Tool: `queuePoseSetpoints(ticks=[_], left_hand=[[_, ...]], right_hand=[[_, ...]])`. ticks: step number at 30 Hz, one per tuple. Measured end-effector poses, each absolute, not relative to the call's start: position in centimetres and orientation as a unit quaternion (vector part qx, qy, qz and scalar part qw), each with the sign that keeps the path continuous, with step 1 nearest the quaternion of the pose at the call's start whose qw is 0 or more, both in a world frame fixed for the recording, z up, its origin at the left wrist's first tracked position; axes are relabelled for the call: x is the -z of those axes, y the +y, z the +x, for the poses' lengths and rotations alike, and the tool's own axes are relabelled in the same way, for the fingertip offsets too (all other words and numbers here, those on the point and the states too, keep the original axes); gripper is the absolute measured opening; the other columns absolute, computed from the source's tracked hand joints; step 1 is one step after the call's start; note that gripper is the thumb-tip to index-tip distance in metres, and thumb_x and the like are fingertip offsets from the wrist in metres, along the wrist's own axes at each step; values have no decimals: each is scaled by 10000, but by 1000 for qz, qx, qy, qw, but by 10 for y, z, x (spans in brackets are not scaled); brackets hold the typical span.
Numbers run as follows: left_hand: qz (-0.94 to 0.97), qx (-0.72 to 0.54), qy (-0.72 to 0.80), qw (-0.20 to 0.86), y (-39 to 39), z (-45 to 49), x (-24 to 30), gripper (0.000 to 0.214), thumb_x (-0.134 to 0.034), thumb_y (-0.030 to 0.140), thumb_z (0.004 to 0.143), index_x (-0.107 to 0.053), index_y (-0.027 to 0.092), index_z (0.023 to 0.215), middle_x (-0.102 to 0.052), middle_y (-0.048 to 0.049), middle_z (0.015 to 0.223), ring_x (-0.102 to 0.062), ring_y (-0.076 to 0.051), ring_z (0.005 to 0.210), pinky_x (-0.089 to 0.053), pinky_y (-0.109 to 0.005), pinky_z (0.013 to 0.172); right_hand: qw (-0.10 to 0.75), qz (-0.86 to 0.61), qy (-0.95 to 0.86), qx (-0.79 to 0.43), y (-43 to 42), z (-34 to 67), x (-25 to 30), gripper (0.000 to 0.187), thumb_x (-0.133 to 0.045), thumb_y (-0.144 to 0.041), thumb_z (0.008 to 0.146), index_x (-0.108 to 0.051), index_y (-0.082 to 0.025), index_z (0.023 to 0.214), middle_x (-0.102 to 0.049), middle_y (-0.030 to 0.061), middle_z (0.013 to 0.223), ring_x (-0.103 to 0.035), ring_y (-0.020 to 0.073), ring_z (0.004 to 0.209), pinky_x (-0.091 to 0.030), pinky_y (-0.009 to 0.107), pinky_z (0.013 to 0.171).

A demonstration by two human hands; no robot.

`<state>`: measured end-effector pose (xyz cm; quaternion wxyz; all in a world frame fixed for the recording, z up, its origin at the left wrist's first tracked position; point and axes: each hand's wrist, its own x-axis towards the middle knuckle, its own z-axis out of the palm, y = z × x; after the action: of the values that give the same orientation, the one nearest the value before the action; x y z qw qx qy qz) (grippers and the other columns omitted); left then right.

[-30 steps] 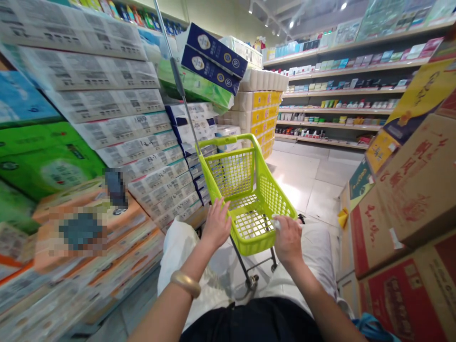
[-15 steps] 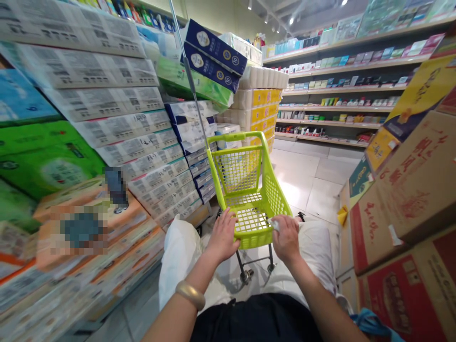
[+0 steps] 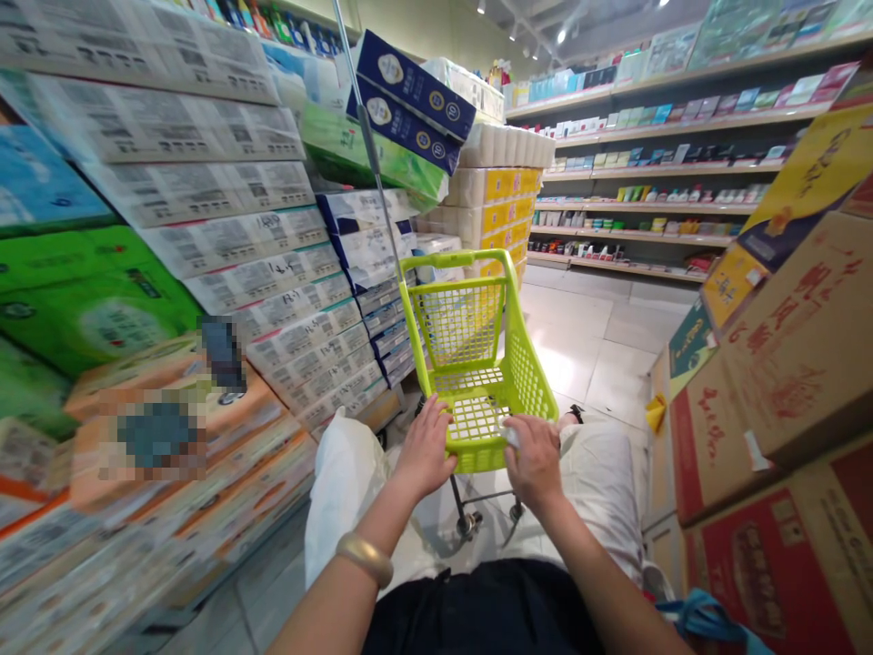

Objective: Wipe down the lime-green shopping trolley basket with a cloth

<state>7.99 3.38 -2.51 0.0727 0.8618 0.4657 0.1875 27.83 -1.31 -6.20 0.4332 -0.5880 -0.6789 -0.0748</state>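
Note:
A small lime-green shopping cart (image 3: 528, 373) with a mesh basket stands between my knees, a thin metal pole rising from its left side. My left hand (image 3: 426, 446) is closed over the basket's near left corner, fingers on the rim. My right hand (image 3: 536, 459) is closed on a crumpled white wipe (image 3: 510, 435), pressed at the near rim right of the middle. The wipe is mostly hidden under the fingers, so whether it is tissue or cloth I cannot tell.
Stacked tissue packs (image 3: 232, 241) rise on the left, with orange cartons (image 3: 259, 409) lower down. Cardboard boxes (image 3: 797, 364) line the right side. Behind, shelves (image 3: 647, 182) hold small packaged goods. Pale floor tiles (image 3: 587, 318) run beyond the cart.
My right hand has slid left along the near rim with the white wipe. My left hand stays at its corner; the cart has barely shifted.

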Motion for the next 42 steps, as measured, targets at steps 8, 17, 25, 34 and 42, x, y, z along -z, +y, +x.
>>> queuePoseSetpoints(ticks=[8, 17, 25, 34, 42], left_hand=[[862, -208, 455, 78, 35, 86, 32, 516, -564, 50, 630, -453, 161, 1121, -427, -162, 1378, -201, -327, 1437, -304, -536, 1143], [865, -227, 439, 81, 35, 83, 35, 513, -592, 80, 634, -461, 167, 1123, -424, -157, 1362, -192, -339, 1434, -295, -550, 1144], [862, -239, 439, 86, 35, 86, 36, 514, -555, 43, 645, -460, 180, 1132, -440, -145, 1338, -200, -327, 1433, -306, -568, 1131], [864, -228, 441, 89, 32, 85, 32, 492, -583, 80, 640, -473, 167, 1112, -434, -153, 1332, -181, -326, 1436, -277, -539, 1156], [864, -231, 437, 98, 35, 85, 33, 512, -563, 57, 649, -462, 195, 1132, -436, -131, 1336, -178, -303, 1444, -301, -557, 1137]], right_hand=[[442, -527, -725, 37, -16, 222, 58, 365, -480, -111, 744, -546, -189, 1094, -580, 83, 1072, -490, 235, 1038, -321, 405, 986], [447, -623, -634, 97, -7, 285, 62, 236, -448, -161, 789, -545, -183, 1003, -583, 85, 969, -492, 254, 972, -335, 408, 931], [423, -515, -745, 28, -17, 222, 54, 301, -498, -139, 753, -554, -204, 1041, -598, 66, 1036, -499, 223, 996, -323, 375, 953], [449, -639, -616, 106, -4, 280, 60, 227, -443, -173, 808, -560, -177, 1003, -591, 85, 938, -489, 253, 927, -331, 406, 903], [408, -542, -734, 40, -11, 226, 54, 257, -483, -137, 771, -559, -198, 1008, -608, 57, 955, -504, 217, 921, -327, 348, 900]])
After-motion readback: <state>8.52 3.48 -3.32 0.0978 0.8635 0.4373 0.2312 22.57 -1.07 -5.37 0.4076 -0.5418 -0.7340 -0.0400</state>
